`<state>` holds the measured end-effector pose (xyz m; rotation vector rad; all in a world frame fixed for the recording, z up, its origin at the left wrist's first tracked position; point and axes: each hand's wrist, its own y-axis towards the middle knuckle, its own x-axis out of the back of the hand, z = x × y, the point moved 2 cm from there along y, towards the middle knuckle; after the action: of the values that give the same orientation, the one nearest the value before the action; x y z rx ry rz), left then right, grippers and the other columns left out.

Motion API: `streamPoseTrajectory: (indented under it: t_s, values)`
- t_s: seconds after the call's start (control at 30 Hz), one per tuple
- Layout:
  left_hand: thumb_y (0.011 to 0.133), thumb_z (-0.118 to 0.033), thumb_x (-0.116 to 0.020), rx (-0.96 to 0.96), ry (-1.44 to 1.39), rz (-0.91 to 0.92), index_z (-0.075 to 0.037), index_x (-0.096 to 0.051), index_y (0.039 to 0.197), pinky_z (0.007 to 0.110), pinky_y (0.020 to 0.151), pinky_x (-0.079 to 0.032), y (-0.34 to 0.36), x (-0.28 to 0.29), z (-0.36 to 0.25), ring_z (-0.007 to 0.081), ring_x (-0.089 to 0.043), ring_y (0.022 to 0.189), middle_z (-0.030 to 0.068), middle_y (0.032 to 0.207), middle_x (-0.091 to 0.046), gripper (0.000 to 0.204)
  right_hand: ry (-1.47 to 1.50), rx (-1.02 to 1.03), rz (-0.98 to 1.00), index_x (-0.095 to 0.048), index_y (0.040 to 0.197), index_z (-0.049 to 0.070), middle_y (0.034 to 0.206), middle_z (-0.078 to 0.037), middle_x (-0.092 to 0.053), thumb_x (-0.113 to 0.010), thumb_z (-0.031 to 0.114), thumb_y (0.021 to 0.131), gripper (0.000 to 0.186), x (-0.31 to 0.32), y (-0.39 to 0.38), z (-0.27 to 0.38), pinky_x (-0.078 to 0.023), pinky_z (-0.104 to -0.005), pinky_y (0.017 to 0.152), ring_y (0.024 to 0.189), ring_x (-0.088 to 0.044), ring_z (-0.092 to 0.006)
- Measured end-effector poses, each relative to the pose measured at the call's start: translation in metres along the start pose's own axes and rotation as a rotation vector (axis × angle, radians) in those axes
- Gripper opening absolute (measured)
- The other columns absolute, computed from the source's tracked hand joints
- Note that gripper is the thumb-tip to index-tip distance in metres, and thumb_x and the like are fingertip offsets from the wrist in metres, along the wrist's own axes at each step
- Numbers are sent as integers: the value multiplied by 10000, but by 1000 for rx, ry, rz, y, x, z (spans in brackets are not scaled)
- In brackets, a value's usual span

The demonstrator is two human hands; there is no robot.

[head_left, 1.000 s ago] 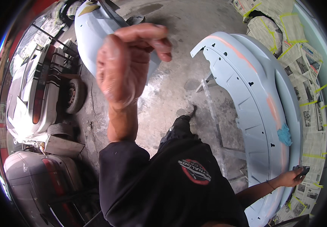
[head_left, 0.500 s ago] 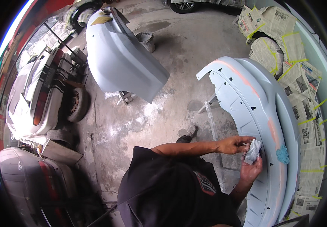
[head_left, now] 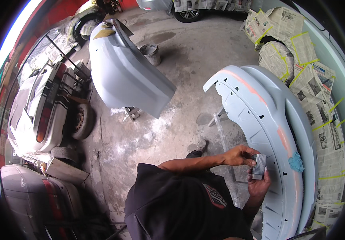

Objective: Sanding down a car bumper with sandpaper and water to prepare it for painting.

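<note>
Between my two hands is a small grey sheet (head_left: 259,167), folded into a block-like rectangle, which looks like sandpaper. My left hand (head_left: 239,156) pinches its near edge between thumb and fingers. From below, my right hand (head_left: 259,185) grips its lower end, fingers partly hidden behind it. Both hands are above the inner side of a pale blue car bumper (head_left: 274,160). Patches of pinkish filler (head_left: 283,138) run along the bumper's edge. A crumpled blue cloth (head_left: 296,162) lies on the bumper, just right of my hands.
A support stand (head_left: 220,120) holds the bumper. A second pale bumper (head_left: 126,72) rests on another stand at the far left. Behind it is a bucket (head_left: 151,55). Newspaper masking (head_left: 328,160) covers the car on the right. Used bumpers (head_left: 32,196) and a wheel (head_left: 81,121) line the left.
The folded sheet has turned more upright and flat between my hands, which have moved slightly left and down. The whole view has shifted a little.
</note>
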<state>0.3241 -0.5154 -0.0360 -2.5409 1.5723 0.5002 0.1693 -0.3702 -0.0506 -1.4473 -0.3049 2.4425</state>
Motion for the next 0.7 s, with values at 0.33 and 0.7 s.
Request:
streamPoseTrajectory:
  t_s: [0.33,0.7]
  values:
    - [867,-151,-791,-127,112,-89,5,-676,1205,320,947,-486,5,2,6,184,-633,1043,72,1142,-658,390,-172,-20,-23,-419,1434,81,1363,-172,-555,-420,330,1035,470,-10,-8,7,-605,-588,803,1179,-610,-377]
    - [883,-153,-780,34,10,31,-20,-673,1086,274,811,-498,2,7,3,103,-623,897,-7,943,-693,265,-477,164,-53,-457,1367,74,1120,-121,-644,-529,250,1008,406,-20,-15,11,-551,-375,574,826,-673,-248]
